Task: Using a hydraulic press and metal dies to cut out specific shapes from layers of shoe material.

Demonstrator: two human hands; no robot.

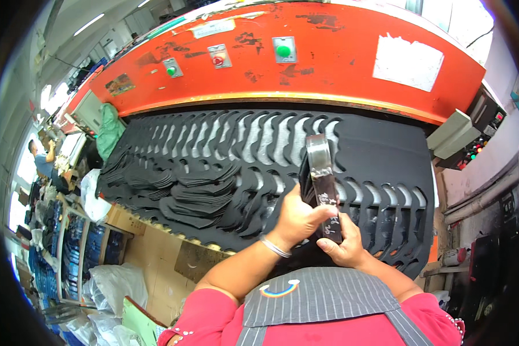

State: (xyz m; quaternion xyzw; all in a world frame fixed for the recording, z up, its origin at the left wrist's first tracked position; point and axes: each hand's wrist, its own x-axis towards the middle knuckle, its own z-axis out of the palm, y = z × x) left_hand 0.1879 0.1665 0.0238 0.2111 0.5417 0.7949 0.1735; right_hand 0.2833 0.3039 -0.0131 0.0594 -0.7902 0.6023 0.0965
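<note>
Upright over the black sheet, both my hands hold a steel cutting die [324,190]. It has a shiny curved upper end and a dark side with pale handwriting. Dark thin pieces [307,177] show along its left side, partly hidden by my fingers. My left hand [299,218] is closed round the die's left side, thumb across its face. Lower down, my right hand [347,239] grips the right side near the bottom end. Under and beyond them lies the black foam sheet [380,144], punched with rows of curved openings. Stacks of curved black cut pieces [199,196] rest on it to the left.
A red-orange machine beam [340,52] with green and red buttons spans the far side. A grey control box [458,135] stands at the right. White plastic bags [118,285] and a shelf rack lie to the left, where another person [43,161] is farther off.
</note>
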